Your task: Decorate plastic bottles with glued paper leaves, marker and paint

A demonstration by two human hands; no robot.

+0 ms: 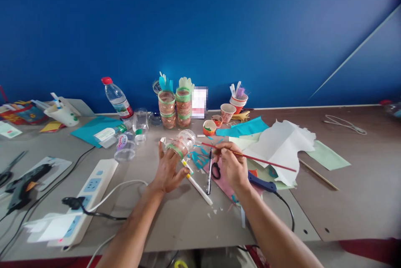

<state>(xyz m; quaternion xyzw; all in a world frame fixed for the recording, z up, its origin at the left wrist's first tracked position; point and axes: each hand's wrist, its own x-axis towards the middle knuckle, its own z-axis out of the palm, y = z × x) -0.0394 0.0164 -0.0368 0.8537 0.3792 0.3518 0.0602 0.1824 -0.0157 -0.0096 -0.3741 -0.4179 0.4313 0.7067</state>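
Observation:
My left hand (171, 170) grips a clear plastic bottle piece (187, 139), which lies tilted on its side and has a green band (176, 149) near my fingers. In my right hand (232, 163) is a slim red paintbrush (266, 162); its tip points left, close to the bottle piece. I cannot tell if the tip touches the plastic. Under my hands lie a white marker (199, 190), a black pen (209, 176) and blue paper scraps (200, 159). Behind them stand small paper cups of paint, one of them an orange cup (209, 127) with green inside.
Two decorated bottle holders (183, 109) stand by the blue wall. At the left are a water bottle (117, 99), a power strip (89, 201), a glue gun (28, 184) and trailing cords. Crumpled white paper (282, 145), a blue-handled tool (262, 181) and a stick (319, 175) lie right.

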